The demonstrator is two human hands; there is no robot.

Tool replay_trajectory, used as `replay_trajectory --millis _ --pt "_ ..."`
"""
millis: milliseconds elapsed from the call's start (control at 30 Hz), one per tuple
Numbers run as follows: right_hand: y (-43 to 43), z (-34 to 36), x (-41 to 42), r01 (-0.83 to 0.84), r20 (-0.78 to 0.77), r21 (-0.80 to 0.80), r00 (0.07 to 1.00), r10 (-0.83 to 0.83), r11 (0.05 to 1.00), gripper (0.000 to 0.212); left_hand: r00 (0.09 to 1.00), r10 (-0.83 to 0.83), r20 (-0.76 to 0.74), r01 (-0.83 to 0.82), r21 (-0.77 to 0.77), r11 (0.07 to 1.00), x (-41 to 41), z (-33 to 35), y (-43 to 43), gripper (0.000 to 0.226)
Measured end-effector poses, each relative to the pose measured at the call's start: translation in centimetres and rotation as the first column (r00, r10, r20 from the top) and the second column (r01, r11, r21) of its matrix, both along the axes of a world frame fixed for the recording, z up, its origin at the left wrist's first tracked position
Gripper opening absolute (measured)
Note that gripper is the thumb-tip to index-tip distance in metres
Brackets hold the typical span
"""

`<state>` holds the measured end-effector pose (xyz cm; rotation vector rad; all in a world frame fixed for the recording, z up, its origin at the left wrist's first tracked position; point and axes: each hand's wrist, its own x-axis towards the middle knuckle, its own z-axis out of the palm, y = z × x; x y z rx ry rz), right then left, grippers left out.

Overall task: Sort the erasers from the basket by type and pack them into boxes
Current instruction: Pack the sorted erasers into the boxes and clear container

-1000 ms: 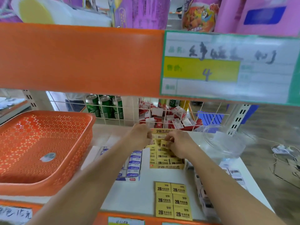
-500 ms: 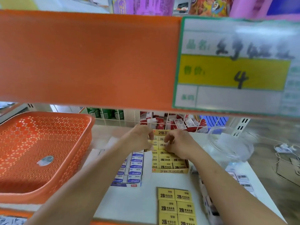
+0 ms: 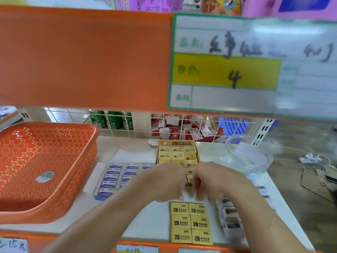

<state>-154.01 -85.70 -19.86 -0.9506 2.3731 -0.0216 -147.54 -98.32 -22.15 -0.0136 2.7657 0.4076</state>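
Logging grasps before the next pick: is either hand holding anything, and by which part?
Cannot tell. The left hand and right hand curl fingers-down over the near end of the yellow 2B box, blurred and seen from behind; anything pinched is hidden.

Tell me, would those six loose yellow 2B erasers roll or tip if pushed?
Probably not: the yellow 2B erasers are flat rectangular blocks lying face up, so they should slide. Packed edge to edge, a push likely shifts several together.
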Motion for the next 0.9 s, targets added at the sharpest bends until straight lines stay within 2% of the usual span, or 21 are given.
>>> replay_trajectory --millis 100,200,333,500,600,767,900 --pt "0.4 -0.2 1.3 -0.039 -0.014 0.053 0.999 0.040 0.998 0.022 0.994 -0.010 0.105 0.019 -0.084 0.996 0.7 -1.5 0.8 0.033" --pt "0.7 -0.8 2.2 -0.070 -0.045 0.068 0.996 0.073 0.995 0.029 0.995 0.021 0.093 -0.016 -0.054 0.998 1.3 -2.4 0.9 0.022" --pt "1.0 -1.3 2.4 -0.063 -0.085 0.049 0.994 0.067 0.997 0.026 0.994 0.035 0.102 -0.031 -0.040 0.999 1.8 -2.5 1.1 0.017" --pt "1.5 -1.7 2.0 -0.047 -0.099 -0.026 0.994 0.044 0.999 0.021 0.996 0.083 0.019 -0.083 0.005 0.997 2.1 -1.7 1.5 0.015" --pt "2.0 -1.0 0.9 0.009 -0.081 -0.134 0.997 -0.020 0.991 0.018 0.992 0.121 -0.041 -0.119 0.054 0.991 2.0 -0.3 1.2 0.014" --pt "1.4 -1.0 -2.4 0.090 -0.149 -0.351 0.977 -0.150 0.932 0.006 0.926 0.280 -0.252 -0.248 0.154 0.957 -0.8 1.5 -1.4 0.020" --pt "-0.6 -2.2 -4.2 0.161 -0.143 -0.438 0.959 -0.246 0.884 0.015 0.919 0.322 -0.228 -0.288 0.171 0.942 -3.7 -0.1 -2.9 0.011"
